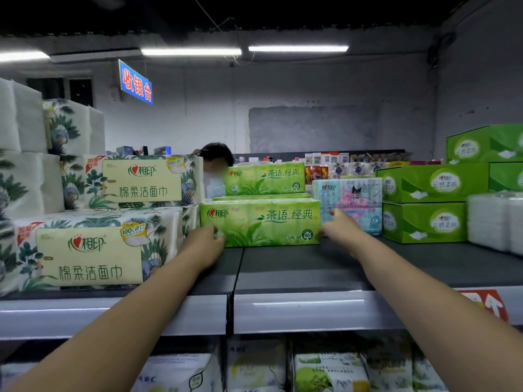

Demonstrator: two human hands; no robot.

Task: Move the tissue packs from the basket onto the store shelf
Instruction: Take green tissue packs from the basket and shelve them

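Head view: left hand (205, 244) and right hand (338, 226) tight around green 茶语.经典 tissue pack (263, 222).

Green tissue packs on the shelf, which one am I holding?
The front green pack, nearest the shelf edge: left hand holds its left end, right hand its right. The rear green pack is untouched.

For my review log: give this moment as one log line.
phase: placing | green tissue pack: resting on shelf | left grip: holds pack's left end | right grip: holds right end
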